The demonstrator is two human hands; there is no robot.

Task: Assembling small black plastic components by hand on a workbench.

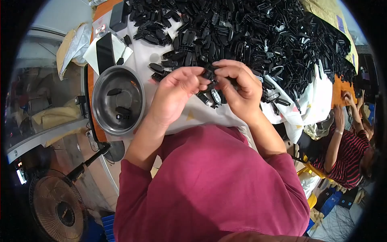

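Between my two hands, over the near edge of the pile, is a small black plastic part point(208, 75); the fingers cover much of it. My left hand point(177, 90) pinches it from the left with thumb and forefinger. From the other side, my right hand point(240, 86) grips it with curled fingertips. Just below the hands lie a couple of black pieces with pale metallic insides point(216, 97). Beyond them spreads a large heap of black plastic parts point(242, 36). To the left stands a round metal bowl point(98, 103) with a few black parts inside.
A dark phone point(105, 52) lies on white paper beside a black box point(118, 17) at the far left. White cloth point(161, 121) covers the orange table. A standing fan point(60, 209) is at lower left. Another person in a striped shirt point(346, 157) sits at the right.
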